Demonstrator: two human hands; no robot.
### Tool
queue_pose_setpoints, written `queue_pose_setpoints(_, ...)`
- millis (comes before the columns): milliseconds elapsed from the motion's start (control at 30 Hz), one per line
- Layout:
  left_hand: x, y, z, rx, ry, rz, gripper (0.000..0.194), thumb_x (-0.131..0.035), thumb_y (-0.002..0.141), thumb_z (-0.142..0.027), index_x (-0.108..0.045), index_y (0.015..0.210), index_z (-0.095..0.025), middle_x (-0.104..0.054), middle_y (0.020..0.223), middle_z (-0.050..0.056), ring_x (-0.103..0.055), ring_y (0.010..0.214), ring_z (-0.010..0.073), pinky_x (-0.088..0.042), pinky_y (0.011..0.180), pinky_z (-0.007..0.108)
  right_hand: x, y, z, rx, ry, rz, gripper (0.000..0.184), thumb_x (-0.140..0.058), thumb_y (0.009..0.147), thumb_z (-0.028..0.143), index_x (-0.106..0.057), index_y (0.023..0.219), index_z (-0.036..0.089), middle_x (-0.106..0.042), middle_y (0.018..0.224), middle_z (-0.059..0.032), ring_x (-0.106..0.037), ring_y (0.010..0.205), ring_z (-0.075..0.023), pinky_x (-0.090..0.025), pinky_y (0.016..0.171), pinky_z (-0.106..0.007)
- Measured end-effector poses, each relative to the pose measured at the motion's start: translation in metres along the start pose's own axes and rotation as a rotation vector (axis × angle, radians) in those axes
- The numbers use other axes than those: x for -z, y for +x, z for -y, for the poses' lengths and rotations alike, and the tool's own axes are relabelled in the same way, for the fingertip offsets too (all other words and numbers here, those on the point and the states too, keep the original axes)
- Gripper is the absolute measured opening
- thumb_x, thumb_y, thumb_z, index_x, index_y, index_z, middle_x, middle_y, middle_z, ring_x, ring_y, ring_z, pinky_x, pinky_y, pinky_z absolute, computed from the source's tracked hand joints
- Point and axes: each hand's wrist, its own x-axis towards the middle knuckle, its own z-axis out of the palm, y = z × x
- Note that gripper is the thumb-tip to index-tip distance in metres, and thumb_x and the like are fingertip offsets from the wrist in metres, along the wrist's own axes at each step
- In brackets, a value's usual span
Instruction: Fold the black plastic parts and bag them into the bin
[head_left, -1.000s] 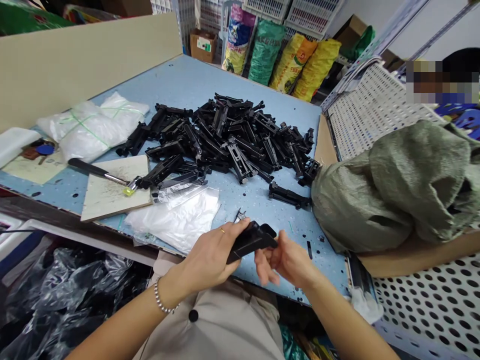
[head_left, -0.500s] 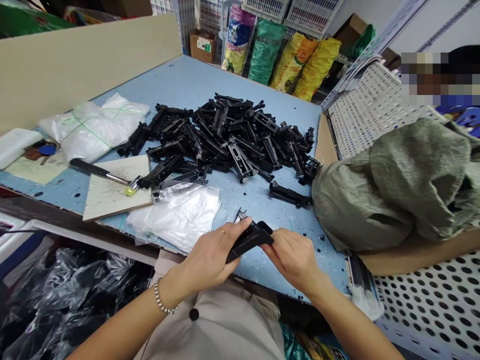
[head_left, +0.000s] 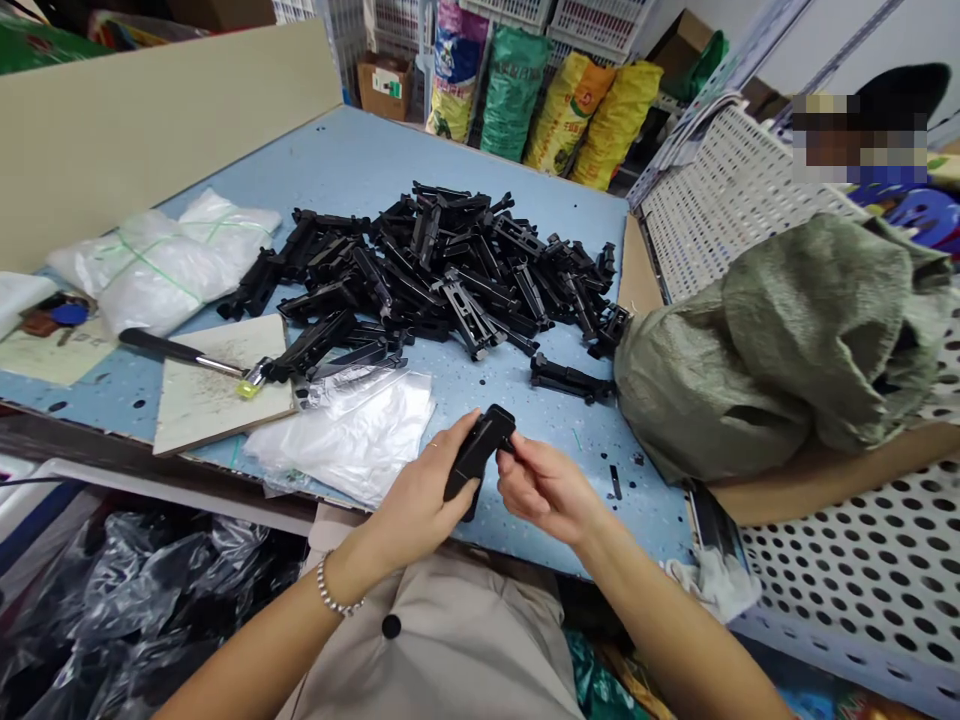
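My left hand (head_left: 420, 495) is wrapped round a black plastic part (head_left: 476, 450), held just above the near edge of the blue table (head_left: 360, 160). My right hand (head_left: 544, 490) pinches the upper end of the same part with thumb and fingertips. A big heap of like black parts (head_left: 442, 270) lies in the middle of the table, and one single part (head_left: 566, 380) lies apart to its right. Clear plastic bags (head_left: 349, 430) lie flat to the left of my hands.
A beige board (head_left: 214, 385) with a black-handled tool (head_left: 180, 352) sits at the near left, white bundled bags (head_left: 165, 260) behind it. A green woven sack (head_left: 787, 340) rests at the right over a perforated white rack (head_left: 862, 590). Another person is at the far right.
My right hand closed in from open fingers onto the end of the part. The part has tipped more upright in my left hand, hiding the small metal clip on the table.
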Motion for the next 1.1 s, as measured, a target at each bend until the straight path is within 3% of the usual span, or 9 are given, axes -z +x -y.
queue_pose_setpoints(100, 0.005, 0.002, -0.001, 0.050, -0.038, 0.008, 0.068, -0.050, 0.088, -0.018, -0.019, 0.149, -0.022, -0.039, 0.149, 0.014, -0.042, 0.134, 0.0275, -0.037, 0.110, 0.048, 0.007, 0.002, 0.011, 0.183, -0.565, -0.184, 0.045, -0.042, 0.092, 0.059, -0.058, 0.091, 0.017, -0.061, 0.065, -0.0023, -0.051, 0.052, -0.0122, -0.038, 0.050, -0.024)
queue_pose_setpoints(200, 0.008, 0.002, -0.005, 0.068, -0.066, 0.018, 0.070, -0.052, 0.087, -0.018, -0.021, 0.149, -0.022, -0.042, 0.147, 0.013, -0.046, 0.131, 0.0285, -0.040, 0.108, 0.048, 0.010, 0.003, 0.024, 0.449, -1.158, -0.312, 0.037, -0.050, 0.092, 0.050, -0.062, 0.086, 0.016, -0.064, 0.077, -0.0089, -0.057, 0.070, -0.0173, -0.042, 0.060, -0.027)
queue_pose_setpoints(367, 0.003, 0.002, -0.005, 0.079, -0.041, -0.032, 0.069, -0.049, 0.088, -0.019, -0.018, 0.149, -0.023, -0.041, 0.147, 0.013, -0.045, 0.132, 0.0276, -0.040, 0.108, 0.047, -0.002, 0.013, 0.020, 0.385, -0.775, -0.333, 0.050, -0.044, 0.091, 0.055, -0.062, 0.064, 0.016, -0.055, 0.051, 0.0013, -0.044, 0.047, -0.0105, -0.034, 0.039, -0.021)
queue_pose_setpoints(500, 0.007, 0.001, 0.000, 0.081, -0.043, -0.064, 0.068, -0.049, 0.088, -0.019, -0.019, 0.149, -0.023, -0.042, 0.145, 0.013, -0.044, 0.132, 0.0277, -0.039, 0.108, 0.047, -0.006, 0.020, 0.013, 0.248, -0.549, -0.126, 0.063, -0.015, 0.099, 0.052, -0.059, 0.072, 0.017, -0.041, 0.043, 0.0073, -0.032, 0.036, -0.0091, -0.031, 0.034, -0.020)
queue_pose_setpoints(600, 0.012, 0.001, 0.003, 0.111, -0.057, -0.042, 0.068, -0.050, 0.088, -0.022, -0.020, 0.149, -0.024, -0.047, 0.140, 0.013, -0.049, 0.126, 0.0293, -0.043, 0.103, 0.049, 0.001, 0.020, 0.019, 0.326, -0.716, -0.180, 0.044, -0.041, 0.095, 0.054, -0.060, 0.083, 0.016, -0.058, 0.065, -0.0008, -0.050, 0.056, -0.0113, -0.041, 0.050, -0.021)
queue_pose_setpoints(700, 0.012, 0.001, 0.001, 0.120, -0.066, -0.041, 0.067, -0.050, 0.088, -0.024, -0.020, 0.148, -0.023, -0.050, 0.136, 0.013, -0.053, 0.122, 0.0291, -0.046, 0.100, 0.048, 0.004, 0.021, 0.025, 0.451, -0.920, -0.275, 0.038, -0.058, 0.085, 0.052, -0.064, 0.079, 0.015, -0.063, 0.077, -0.0061, -0.053, 0.071, -0.0144, -0.042, 0.058, -0.023)
queue_pose_setpoints(900, 0.008, 0.001, 0.002, 0.181, -0.105, -0.062, 0.067, -0.050, 0.088, -0.022, -0.019, 0.148, -0.024, -0.055, 0.126, 0.011, -0.063, 0.103, 0.0234, -0.051, 0.091, 0.043, -0.008, 0.030, 0.018, 0.254, -0.602, -0.110, 0.065, -0.016, 0.098, 0.055, -0.061, 0.073, 0.015, -0.044, 0.044, 0.0069, -0.034, 0.037, -0.0095, -0.032, 0.036, -0.022)
queue_pose_setpoints(1000, 0.013, 0.001, 0.004, 0.251, -0.200, -0.039, 0.066, -0.050, 0.089, -0.025, -0.019, 0.147, -0.025, -0.060, 0.114, 0.009, -0.066, 0.080, 0.0181, -0.056, 0.078, 0.038, -0.003, 0.030, 0.021, 0.303, -0.850, -0.091, 0.048, -0.028, 0.099, 0.051, -0.059, 0.089, 0.015, -0.057, 0.062, 0.0005, -0.048, 0.051, -0.0107, -0.038, 0.049, -0.022)
queue_pose_setpoints(1100, 0.017, 0.001, 0.003, 0.339, -0.337, -0.011, 0.066, -0.051, 0.088, -0.026, -0.020, 0.146, -0.025, -0.063, 0.092, 0.003, -0.064, 0.065, 0.0163, -0.058, 0.066, 0.035, 0.009, 0.029, 0.033, 0.553, -1.360, -0.135, 0.032, -0.039, 0.099, 0.041, -0.060, 0.095, 0.017, -0.061, 0.083, -0.0070, -0.053, 0.073, -0.0167, -0.038, 0.062, -0.028)
